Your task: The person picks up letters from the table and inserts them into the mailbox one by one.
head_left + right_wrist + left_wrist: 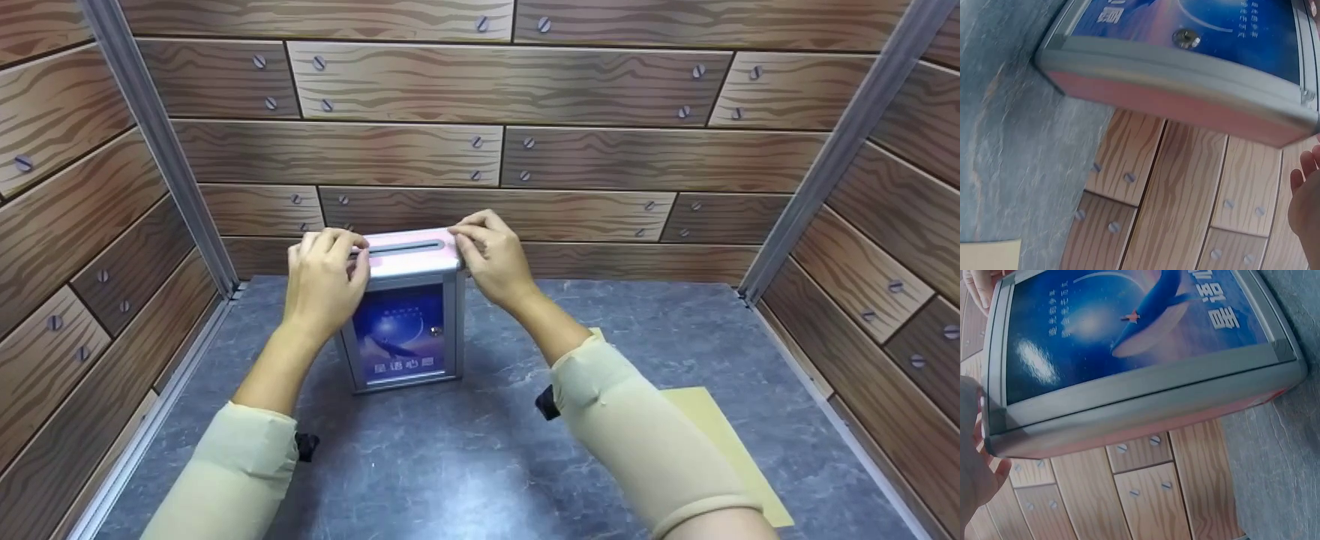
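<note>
A suggestion box with a silver metal frame, pink top and sides and a blue whale poster on its front stands upright on the grey tabletop. A long slot runs along its top, and a small round lock sits on the front. My left hand holds the top at its left end, fingers curled over the edge and thumb by the slot. At the top right corner my right hand grips with thumb and index finger, the other fingers bent. In the left wrist view the poster shows a whale and white characters.
A yellow sheet lies flat on the tabletop at the right, partly under my right forearm. Wood-patterned walls with metal corner posts enclose the back and both sides. The box stands near the back wall.
</note>
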A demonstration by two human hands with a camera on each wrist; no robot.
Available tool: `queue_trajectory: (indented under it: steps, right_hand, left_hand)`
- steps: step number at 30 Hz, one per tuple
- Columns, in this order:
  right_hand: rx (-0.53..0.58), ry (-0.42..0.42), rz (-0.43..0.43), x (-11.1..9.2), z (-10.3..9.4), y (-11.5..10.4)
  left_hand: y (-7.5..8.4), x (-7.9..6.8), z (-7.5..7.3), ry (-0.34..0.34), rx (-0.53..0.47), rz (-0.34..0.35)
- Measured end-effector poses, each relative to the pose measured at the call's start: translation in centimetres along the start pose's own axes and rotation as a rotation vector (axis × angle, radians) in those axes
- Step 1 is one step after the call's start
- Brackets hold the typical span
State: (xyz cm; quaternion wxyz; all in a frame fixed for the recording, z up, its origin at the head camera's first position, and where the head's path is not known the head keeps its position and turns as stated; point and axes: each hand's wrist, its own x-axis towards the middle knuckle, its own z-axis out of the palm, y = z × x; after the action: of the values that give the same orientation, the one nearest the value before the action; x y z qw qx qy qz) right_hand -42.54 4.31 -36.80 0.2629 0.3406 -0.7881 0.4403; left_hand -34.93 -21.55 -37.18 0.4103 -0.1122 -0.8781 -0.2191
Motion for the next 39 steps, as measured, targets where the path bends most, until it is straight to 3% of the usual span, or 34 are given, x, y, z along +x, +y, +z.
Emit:
queue_trajectory:
  steps: [12,19,24,30,39]
  right_hand:
    - [-0.049,-0.011,0.127,-2.4,-4.7,4.8]
    - [-0.059,-0.032,0.244,-4.9,-7.7,8.0]
    - [-0.098,-0.018,0.312,-7.1,-10.0,10.5]
    - [-0.103,-0.007,0.407,-9.9,-12.7,13.3]
    - [-0.079,-0.099,0.527,-13.5,-14.2,16.0]
  left_hand:
    - [5.3,-2.4,1.2,0.112,-0.114,0.062]
    - [9.2,-4.9,3.7,0.173,-0.223,0.129]
    - [12.3,-6.6,6.0,0.129,-0.301,0.125]
    - [15.6,-8.2,8.8,-0.003,-0.400,0.039]
    - [18.9,-11.1,13.0,-0.164,-0.630,-0.217]
